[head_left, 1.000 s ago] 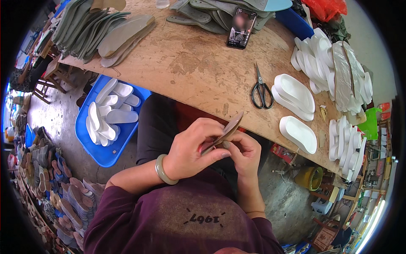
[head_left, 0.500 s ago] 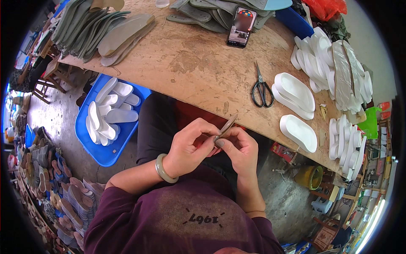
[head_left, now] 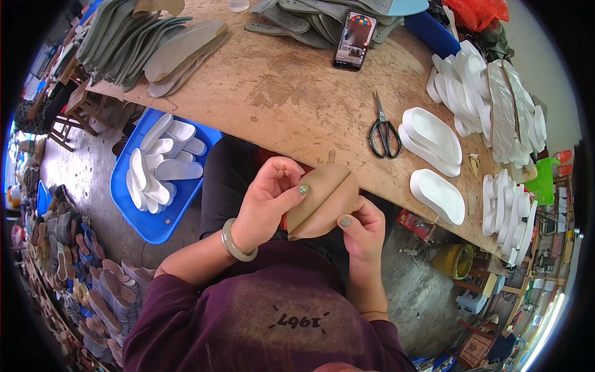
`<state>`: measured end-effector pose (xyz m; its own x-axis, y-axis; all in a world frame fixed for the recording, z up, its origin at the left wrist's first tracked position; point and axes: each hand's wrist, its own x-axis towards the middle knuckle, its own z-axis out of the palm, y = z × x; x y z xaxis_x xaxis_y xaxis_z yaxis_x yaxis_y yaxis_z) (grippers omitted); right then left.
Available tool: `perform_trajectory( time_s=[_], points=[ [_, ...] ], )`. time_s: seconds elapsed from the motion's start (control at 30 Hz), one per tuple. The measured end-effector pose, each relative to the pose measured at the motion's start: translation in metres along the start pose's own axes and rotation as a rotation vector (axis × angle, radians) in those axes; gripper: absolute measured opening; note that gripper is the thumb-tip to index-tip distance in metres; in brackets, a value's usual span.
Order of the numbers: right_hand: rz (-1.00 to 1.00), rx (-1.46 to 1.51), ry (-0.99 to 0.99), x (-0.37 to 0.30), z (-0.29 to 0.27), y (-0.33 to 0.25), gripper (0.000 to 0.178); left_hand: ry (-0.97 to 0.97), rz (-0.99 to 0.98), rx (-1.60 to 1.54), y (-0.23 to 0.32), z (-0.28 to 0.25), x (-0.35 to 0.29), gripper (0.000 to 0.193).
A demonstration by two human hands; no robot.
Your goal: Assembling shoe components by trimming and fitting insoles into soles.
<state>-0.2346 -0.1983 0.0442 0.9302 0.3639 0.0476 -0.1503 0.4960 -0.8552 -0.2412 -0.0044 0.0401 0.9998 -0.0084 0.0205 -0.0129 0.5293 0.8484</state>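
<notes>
Between my hands, above my lap and in front of the table edge, is a tan leather-like slipper upper (head_left: 322,201), spread with a dark line or fold running diagonally across its middle. My left hand (head_left: 269,198) pinches its left side, thumb on top. On the right side, my right hand (head_left: 364,232) grips the lower edge between thumb and fingers. The fingertips behind the piece are hidden. Black-handled scissors (head_left: 385,137) lie on the table to the right, points away from me. White shoe soles (head_left: 437,195) rest beyond them, nearer the table's right edge.
The wooden table (head_left: 273,118) carries a phone (head_left: 354,42), stacked grey-green insoles (head_left: 118,49) and piled white soles (head_left: 465,87). A blue basin (head_left: 155,226) of white soles stands lower left. A yellow bucket (head_left: 455,259) sits on the floor at right.
The brown piece, seen edge-on and pinched together before, is now opened out flat toward me. My hands have moved apart, the left slightly left and the right slightly right.
</notes>
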Motion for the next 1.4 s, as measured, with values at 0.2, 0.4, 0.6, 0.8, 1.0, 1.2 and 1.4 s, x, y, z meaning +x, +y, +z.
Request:
perform_trajectory(
  time_s=[0.2, 0.4, 0.6, 0.8, 1.0, 1.2, 1.4],
  points=[
    [-0.235, 0.084, 0.059, -0.008, -0.008, -0.001, 0.012, 0.098, 0.353, 0.412, 0.007, -0.010, 0.006, 0.021],
    [-0.159, -0.191, 0.082, 0.006, 0.019, 0.004, 0.009, -0.212, 0.421, 0.667, 0.019, 0.021, -0.016, 0.032],
    [-0.068, -0.147, 0.074, 0.007, 0.017, 0.006, 0.011, -0.181, 0.519, 0.806, 0.012, 0.013, -0.012, 0.036],
    [-0.003, -0.289, 0.089, 0.004, 0.022, 0.001, 0.014, -0.147, 0.591, 0.863, 0.006, 0.008, -0.011, 0.034],
    [-0.013, -0.485, 0.120, 0.003, 0.024, 0.002, 0.014, -0.140, 0.708, 0.996, -0.001, 0.007, -0.008, 0.033],
    [-0.033, -0.560, 0.134, 0.005, 0.025, 0.000, 0.014, -0.120, 0.755, 1.057, -0.004, 0.006, -0.004, 0.031],
    [-0.053, -0.624, 0.145, 0.006, 0.022, 0.004, 0.013, -0.115, 0.740, 1.073, -0.005, 0.008, -0.005, 0.030]
  ],
)
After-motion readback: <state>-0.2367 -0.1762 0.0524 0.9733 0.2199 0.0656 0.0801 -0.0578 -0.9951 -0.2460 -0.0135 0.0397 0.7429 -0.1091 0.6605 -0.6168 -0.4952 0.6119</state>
